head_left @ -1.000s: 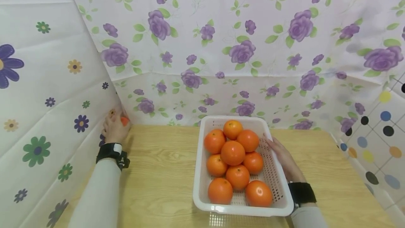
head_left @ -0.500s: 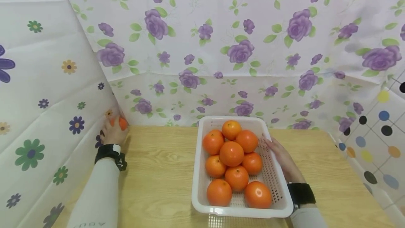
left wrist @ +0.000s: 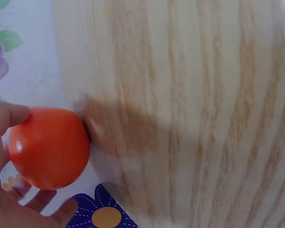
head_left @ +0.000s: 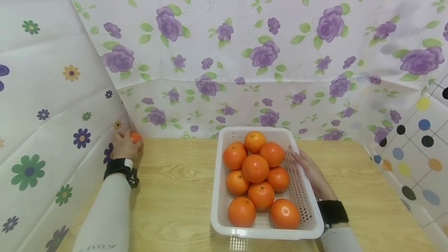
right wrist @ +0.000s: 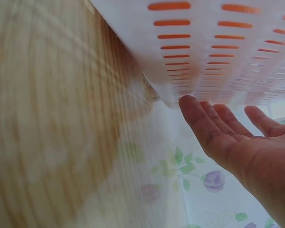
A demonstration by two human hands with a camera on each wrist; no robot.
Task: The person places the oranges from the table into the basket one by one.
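Note:
In the far left corner, a single orange [left wrist: 50, 147] sits against the wall sheets at the table's edge. My left hand [head_left: 125, 146] is around its left side, seen from above. The left wrist view puts one digit at the orange's upper left, with other fingers [left wrist: 66, 211] spread loosely below it, apart from its surface. A white plastic basket [head_left: 215, 189] stands centre right with several oranges [head_left: 255, 169] piled inside. My right hand [head_left: 315, 174] rests along the basket's right side. Its fingers [right wrist: 197, 118] reach out nearly straight against the slotted outer wall.
The wooden table [head_left: 175, 189] spans the space between the left hand and the basket. Behind it hangs a purple-flowered sheet [head_left: 206, 49]. A daisy-printed sheet [head_left: 52, 61] borders the left, and a dotted sheet [head_left: 416, 158] borders the right.
The left hand has shifted slightly about the corner orange, which shows more clearly than a second ago. The view has drifted a little right. The right hand and basket stay together.

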